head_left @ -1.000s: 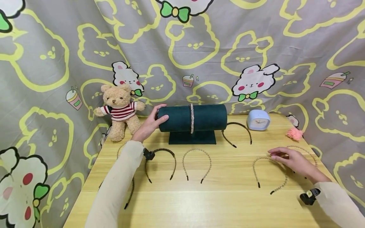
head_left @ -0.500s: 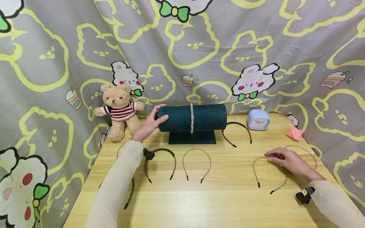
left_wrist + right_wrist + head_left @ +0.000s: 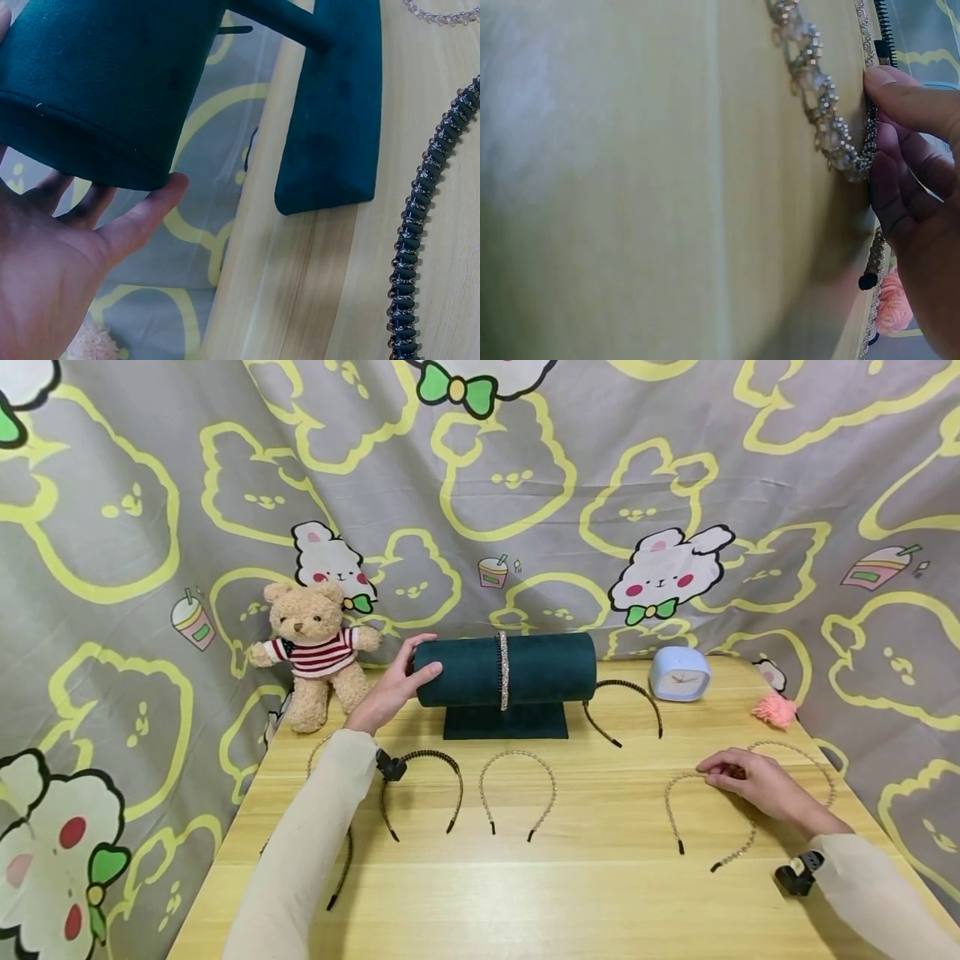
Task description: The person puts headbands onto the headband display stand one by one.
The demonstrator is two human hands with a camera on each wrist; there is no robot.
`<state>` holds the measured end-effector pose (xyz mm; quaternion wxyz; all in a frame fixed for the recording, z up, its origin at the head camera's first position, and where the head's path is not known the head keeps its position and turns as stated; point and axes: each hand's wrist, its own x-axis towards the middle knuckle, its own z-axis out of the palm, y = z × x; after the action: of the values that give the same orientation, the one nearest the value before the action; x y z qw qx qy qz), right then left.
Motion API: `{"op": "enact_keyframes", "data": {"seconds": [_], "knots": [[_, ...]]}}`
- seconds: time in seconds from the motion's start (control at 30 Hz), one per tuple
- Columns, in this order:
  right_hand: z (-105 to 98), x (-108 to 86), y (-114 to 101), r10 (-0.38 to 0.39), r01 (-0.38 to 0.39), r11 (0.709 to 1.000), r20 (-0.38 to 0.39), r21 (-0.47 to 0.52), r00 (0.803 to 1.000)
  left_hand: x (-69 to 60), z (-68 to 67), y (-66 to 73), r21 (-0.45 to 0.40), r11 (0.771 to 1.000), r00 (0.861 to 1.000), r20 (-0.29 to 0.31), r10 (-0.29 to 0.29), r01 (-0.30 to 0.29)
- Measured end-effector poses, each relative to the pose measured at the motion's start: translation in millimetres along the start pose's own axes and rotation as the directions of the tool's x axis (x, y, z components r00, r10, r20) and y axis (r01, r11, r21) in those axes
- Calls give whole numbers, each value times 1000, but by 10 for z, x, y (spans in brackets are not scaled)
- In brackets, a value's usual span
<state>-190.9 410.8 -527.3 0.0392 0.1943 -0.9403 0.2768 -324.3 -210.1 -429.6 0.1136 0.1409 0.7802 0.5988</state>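
On your wood-grain tabletop (image 3: 480,893), your left hand (image 3: 392,687) grips the velvet headband stand (image 3: 461,672), your sleeve (image 3: 300,847) hiding most of 1 dark headband (image 3: 344,878); your right hand (image 3: 753,783) pinches and partly covers 1 beaded headband (image 3: 824,112).

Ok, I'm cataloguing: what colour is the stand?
The stand is dark teal, clearest in the head view.

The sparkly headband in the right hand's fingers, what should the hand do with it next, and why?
I'd probably lift the beaded headband gently toward the green roll. The right hand seems to pinch its top curve between the fingers, the left hand holds the roll's left end, and the roll wears one glittery headband with bare space beside it.
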Motion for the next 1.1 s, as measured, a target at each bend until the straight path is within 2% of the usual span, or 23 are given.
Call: {"op": "enact_keyframes", "data": {"seconds": [0.23, 0.53, 0.83, 0.93, 1.1], "knots": [[-4, -1, -6, -1, 1, 1000, 12, -7, 1000, -1, 1, -9, 18, 1000, 1000, 1, 4, -4], [-93, 41, -59, -43, 38, 997, 64, 72, 997, -29, 17, 31, 24, 1000, 1000, -3, 10, -10], [-156, 44, -70, -22, 3, 989, 124, 148, 992, -25, 9, 20, 28, 1000, 1000, -2, 12, -12], [-173, 38, -83, -18, -15, 967, 127, 254, 992, -26, 9, 19, 28, 1000, 1000, 0, 13, -13], [-240, 38, -157, -1, -62, 906, 149, 419, 989, -28, 2, 7, 33, 999, 1000, 0, 11, -11]]}}
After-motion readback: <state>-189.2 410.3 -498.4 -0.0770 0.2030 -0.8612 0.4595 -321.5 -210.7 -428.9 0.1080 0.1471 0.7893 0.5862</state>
